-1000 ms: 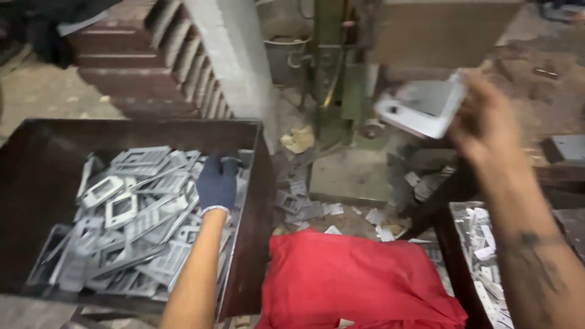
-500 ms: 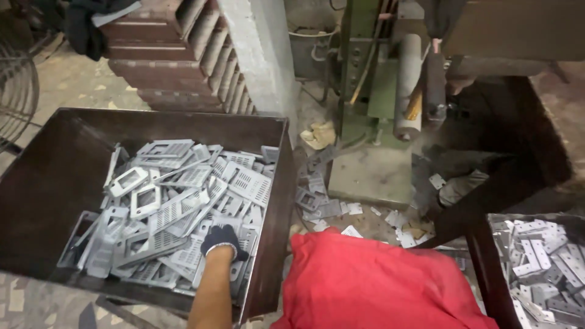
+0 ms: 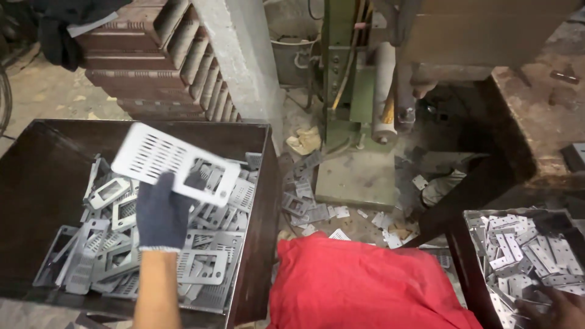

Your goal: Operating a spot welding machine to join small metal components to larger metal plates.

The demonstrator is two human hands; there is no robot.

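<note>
Red cloth (image 3: 365,286) lies nearest, over the lap. Right hand (image 3: 557,311) at frame corner, resting on stamped pieces in the right tray (image 3: 472,256); grip cannot be told. Gloved left hand (image 3: 161,213) pinches a slotted metal plate (image 3: 173,163), lifted flat above the dark bin (image 3: 256,201) of like plates. Green press (image 3: 353,91) stands beyond.

Above the left hand (image 3: 161,213) and its raised perforated plate (image 3: 177,163), open air; beneath the grip, heaped metal plates (image 3: 201,265) fill the bin, whose dark walls (image 3: 259,213) hem both sides
</note>
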